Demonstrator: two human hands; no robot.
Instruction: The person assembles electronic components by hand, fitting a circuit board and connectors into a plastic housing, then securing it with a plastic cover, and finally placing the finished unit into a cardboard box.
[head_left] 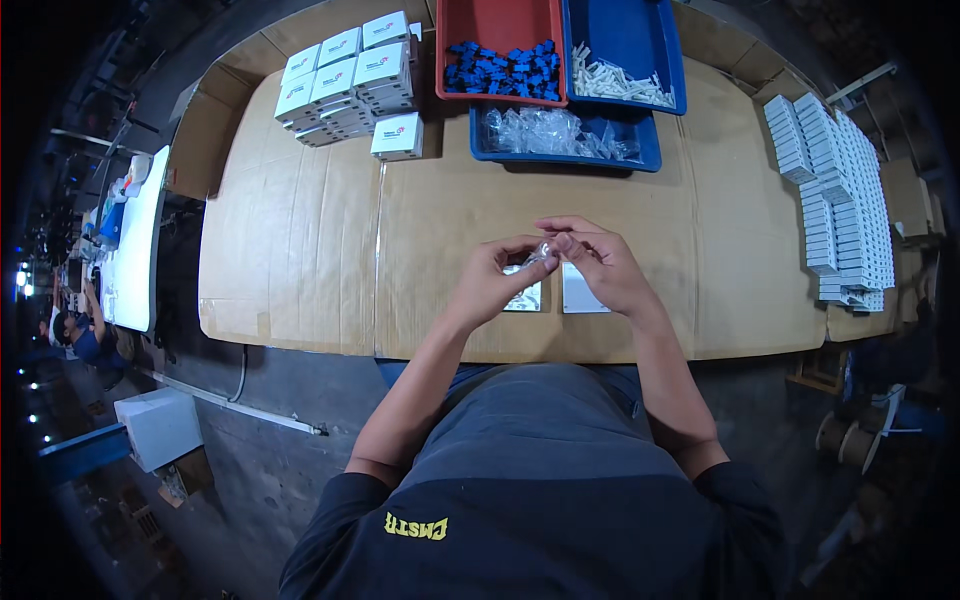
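My left hand (502, 278) and my right hand (605, 265) meet over the middle of the cardboard-covered table. Between their fingertips is a small clear plastic bag (543, 252), pinched from both sides; what it contains is too small to make out. Beneath my left hand lies an open white box part with a shiny inside (527, 298), partly hidden by the fingers. A flat white box piece (583, 292) rests beside it, under my right hand.
White boxes (335, 80) are stacked at the back left. Red (500, 97) and blue bins (655, 160) at the back hold blue clips, white plugs and clear bags. White cases (835, 190) pile up at the right edge. Another person (92, 335) is far left.
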